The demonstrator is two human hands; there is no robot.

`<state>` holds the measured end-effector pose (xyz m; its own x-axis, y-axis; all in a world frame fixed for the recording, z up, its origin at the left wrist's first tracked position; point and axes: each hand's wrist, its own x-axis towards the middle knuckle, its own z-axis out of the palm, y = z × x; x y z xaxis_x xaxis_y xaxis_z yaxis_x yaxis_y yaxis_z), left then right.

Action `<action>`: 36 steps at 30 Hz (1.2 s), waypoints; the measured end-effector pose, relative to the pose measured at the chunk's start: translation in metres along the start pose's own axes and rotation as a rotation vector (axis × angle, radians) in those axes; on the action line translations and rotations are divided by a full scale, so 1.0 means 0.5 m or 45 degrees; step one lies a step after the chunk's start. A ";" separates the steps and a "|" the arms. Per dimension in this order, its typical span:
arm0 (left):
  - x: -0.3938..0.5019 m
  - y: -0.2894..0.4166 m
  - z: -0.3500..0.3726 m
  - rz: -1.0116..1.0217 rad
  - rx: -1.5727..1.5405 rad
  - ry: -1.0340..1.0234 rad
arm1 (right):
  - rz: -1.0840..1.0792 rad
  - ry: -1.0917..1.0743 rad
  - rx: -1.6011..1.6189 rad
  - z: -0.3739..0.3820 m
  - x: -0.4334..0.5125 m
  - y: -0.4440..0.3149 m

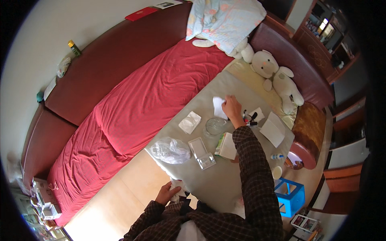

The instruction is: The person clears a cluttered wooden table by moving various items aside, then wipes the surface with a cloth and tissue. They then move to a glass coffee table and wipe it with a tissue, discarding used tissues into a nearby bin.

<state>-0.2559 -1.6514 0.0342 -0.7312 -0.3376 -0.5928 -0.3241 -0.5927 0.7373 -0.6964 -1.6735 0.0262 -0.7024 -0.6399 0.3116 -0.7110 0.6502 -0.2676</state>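
Observation:
Across the grey-covered table point(211, 183) reaches my right hand point(232, 109), its fingers on the edge of a white paper point(219, 107); whether they grip it is hard to tell. Just beside that hand lie several markers point(252, 120), and nearer me stands a clear glass jar point(214, 126). Below the table's near left edge, my left hand point(169, 192) holds a crumpled white tissue point(178, 189). Between the two hands are a clear plastic bag point(171, 150), an open plastic case point(201, 153), a green-and-white box point(226, 146) and a folded tissue point(190, 122).
A sofa with a red cover point(144, 99) runs along the left. Stuffed toys point(265, 64) rest at the far right. White paper point(273, 129), a small bottle point(276, 156) and a paper cup point(276, 173) lie at the right; a blue plastic stool point(291, 197) stands below.

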 end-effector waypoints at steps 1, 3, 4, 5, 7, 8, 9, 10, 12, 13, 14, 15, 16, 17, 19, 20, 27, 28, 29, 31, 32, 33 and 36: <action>0.007 0.009 0.001 0.016 0.030 -0.006 | -0.003 0.094 0.033 -0.039 0.006 -0.014; 0.026 0.026 0.013 0.030 0.035 -0.059 | 0.043 0.118 0.254 -0.124 0.006 -0.009; 0.035 0.035 0.020 0.035 0.037 -0.092 | 0.071 0.140 0.356 -0.169 0.001 0.000; 0.045 0.042 0.030 0.041 0.039 -0.130 | 0.158 0.069 0.517 -0.216 -0.012 0.009; 0.059 0.059 0.047 0.048 0.079 -0.192 | 0.340 -0.054 0.848 -0.301 -0.062 0.028; 0.070 0.060 0.054 0.043 0.093 -0.241 | 0.371 -0.003 0.971 -0.333 -0.097 0.043; 0.078 0.062 0.061 0.031 0.111 -0.291 | 0.424 -0.008 1.062 -0.380 -0.137 0.056; 0.083 0.071 0.069 -0.013 0.176 -0.310 | 0.478 -0.011 1.166 -0.426 -0.180 0.064; 0.097 0.073 0.091 -0.036 0.189 -0.384 | 0.584 0.098 1.307 -0.507 -0.277 0.105; 0.103 0.071 0.103 -0.057 0.200 -0.428 | 0.670 0.232 1.352 -0.541 -0.336 0.138; 0.108 0.071 0.111 -0.094 0.252 -0.451 | 0.757 0.426 1.360 -0.565 -0.402 0.173; 0.111 0.067 0.121 -0.060 0.245 -0.483 | 0.827 0.625 1.364 -0.584 -0.471 0.209; 0.119 0.058 0.129 -0.065 0.249 -0.525 | 0.920 0.752 1.268 -0.603 -0.554 0.247; 0.127 0.047 0.141 -0.075 0.243 -0.570 | 1.011 0.872 1.159 -0.629 -0.643 0.276; 0.138 0.034 0.168 -0.101 0.325 -0.673 | 1.257 1.058 0.959 -0.670 -0.803 0.287; 0.143 0.029 0.182 -0.107 0.365 -0.709 | 1.372 1.167 0.979 -0.676 -0.878 0.285; 0.135 -0.003 0.301 -0.307 0.559 -0.831 | 1.800 1.352 1.051 -0.550 -1.265 0.245; 0.131 -0.010 0.314 -0.313 0.608 -0.840 | 1.847 1.334 1.085 -0.517 -1.296 0.248; 0.128 -0.019 0.322 -0.307 0.631 -0.857 | 1.919 1.246 1.055 -0.484 -1.318 0.255; 0.127 -0.054 0.334 -0.300 0.663 -0.873 | 2.093 1.080 0.946 -0.408 -1.379 0.282; 0.131 -0.081 0.326 -0.238 0.721 -0.842 | 2.110 1.017 0.909 -0.378 -1.389 0.293; 0.117 -0.091 0.334 -0.260 0.722 -0.796 | 2.131 0.956 0.868 -0.350 -1.402 0.300; 0.064 -0.132 0.360 -0.290 0.713 -0.618 | 2.208 0.804 0.847 -0.286 -1.426 0.345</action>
<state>-0.3657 -1.4913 0.0247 -0.7495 0.1831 -0.6362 -0.6585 -0.1071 0.7450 -0.3137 -1.0469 -0.1119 -0.5359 0.7239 -0.4345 0.6153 -0.0176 -0.7881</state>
